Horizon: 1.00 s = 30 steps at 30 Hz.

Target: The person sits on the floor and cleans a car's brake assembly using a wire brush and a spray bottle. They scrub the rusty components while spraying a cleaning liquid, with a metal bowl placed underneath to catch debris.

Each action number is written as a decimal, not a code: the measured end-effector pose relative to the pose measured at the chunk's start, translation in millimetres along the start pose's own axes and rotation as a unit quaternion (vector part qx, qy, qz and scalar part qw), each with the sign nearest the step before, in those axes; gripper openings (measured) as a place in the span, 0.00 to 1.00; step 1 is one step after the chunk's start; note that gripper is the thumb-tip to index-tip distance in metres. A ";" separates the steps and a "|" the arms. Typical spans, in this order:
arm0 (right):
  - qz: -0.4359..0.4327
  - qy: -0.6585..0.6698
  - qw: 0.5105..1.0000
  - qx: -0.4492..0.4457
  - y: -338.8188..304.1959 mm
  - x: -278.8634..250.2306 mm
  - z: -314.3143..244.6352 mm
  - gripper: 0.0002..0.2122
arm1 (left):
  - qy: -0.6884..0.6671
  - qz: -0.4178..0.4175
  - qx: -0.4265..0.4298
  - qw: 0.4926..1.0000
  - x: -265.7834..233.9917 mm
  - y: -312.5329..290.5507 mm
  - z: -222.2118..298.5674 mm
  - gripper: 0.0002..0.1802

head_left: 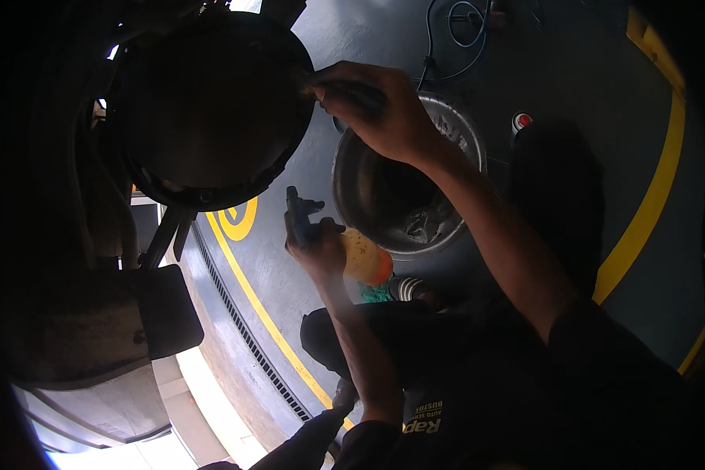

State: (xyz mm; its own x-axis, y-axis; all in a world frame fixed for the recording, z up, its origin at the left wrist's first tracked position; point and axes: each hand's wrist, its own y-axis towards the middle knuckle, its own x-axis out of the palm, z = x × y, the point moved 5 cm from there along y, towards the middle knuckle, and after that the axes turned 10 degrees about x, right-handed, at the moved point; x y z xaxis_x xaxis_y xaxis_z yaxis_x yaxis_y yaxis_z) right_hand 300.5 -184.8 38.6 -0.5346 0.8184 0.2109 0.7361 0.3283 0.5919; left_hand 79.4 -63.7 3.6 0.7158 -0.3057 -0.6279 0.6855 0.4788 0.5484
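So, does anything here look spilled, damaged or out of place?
Nothing plainly stands out. The left hand holds an orange spray bottle, the right hand grips a dark tool at the round backing plate. The metal drum lies on the floor; the scene is too dim to judge spills.

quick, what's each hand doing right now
Left hand: closed on an orange spray bottle.
Right hand: closed on a dark tool, against the round dark hub.

The left hand (pixel 315 249) is fisted at mid-height, while the right hand (pixel 376 110) is raised higher, fingers curled shut.
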 end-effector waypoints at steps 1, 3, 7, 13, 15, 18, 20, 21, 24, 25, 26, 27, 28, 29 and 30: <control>-0.012 -0.008 1.000 0.008 -5.2 0.5 6.4 0.09 | 0.016 -0.007 -0.005 1.000 0.8 -1.3 0.2 0.42; -0.042 -0.014 0.999 0.010 -8.2 6.6 19.0 0.08 | 0.058 -0.004 -0.008 0.998 0.2 3.3 -1.4 0.42; -0.025 -0.065 0.995 -0.076 22.5 9.3 1.9 0.08 | 0.073 -0.014 0.044 0.996 1.1 4.9 -0.7 0.42; -0.040 -0.026 0.999 0.021 9.5 -1.1 -0.6 0.08 | 0.072 -0.003 0.053 0.996 7.1 30.5 33.2 0.40; -0.045 -0.016 0.999 -0.006 24.3 -8.7 -6.1 0.09 | 0.052 0.004 0.079 0.995 18.9 49.2 55.7 0.38; -0.097 -0.025 0.993 0.064 23.3 -26.1 -1.8 0.09 | 0.055 0.030 0.051 0.997 40.0 76.7 84.2 0.32; -0.104 0.021 0.988 0.115 21.6 -50.5 -10.7 0.10 | 0.075 0.052 0.021 0.996 49.9 87.0 86.0 0.30; -0.096 0.054 0.985 0.133 25.4 -65.5 -16.8 0.09 | 0.083 0.061 0.005 0.995 54.7 91.2 87.0 0.29; -0.066 0.131 0.976 0.159 33.6 -102.7 -28.1 0.07 | 0.065 0.135 -0.027 0.988 74.7 99.6 76.2 0.24; -0.063 0.151 0.975 0.148 34.7 -106.2 -31.2 0.07 | 0.078 0.154 -0.034 0.984 76.3 100.2 75.7 0.24; -0.059 0.172 0.974 0.138 34.7 -108.3 -33.0 0.07 | 0.090 0.172 -0.041 0.980 77.0 99.8 76.5 0.24; -0.072 0.170 0.971 0.153 33.5 -104.1 -33.1 0.08 | 0.104 0.190 -0.048 0.975 76.0 98.4 76.2 0.24; -0.073 0.156 0.972 0.162 33.9 -105.4 -34.5 0.09 | 0.106 0.201 -0.036 0.973 83.8 102.0 73.9 0.25; -0.075 0.144 0.972 0.170 33.5 -107.9 -34.2 0.10 | 0.110 0.212 -0.025 0.971 89.9 104.2 70.4 0.25; -0.088 0.103 0.977 0.166 32.2 -111.0 -32.5 0.09 | 0.115 0.224 -0.013 0.968 95.0 105.3 68.2 0.25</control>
State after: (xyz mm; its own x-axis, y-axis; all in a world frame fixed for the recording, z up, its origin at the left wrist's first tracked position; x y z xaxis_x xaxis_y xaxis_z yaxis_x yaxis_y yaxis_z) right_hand 370.1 -280.4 59.5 -0.7118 0.6348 0.3008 0.7013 0.6179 0.3556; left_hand 228.6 -98.5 39.4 0.8900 0.1268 -0.4380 0.3074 0.5426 0.7817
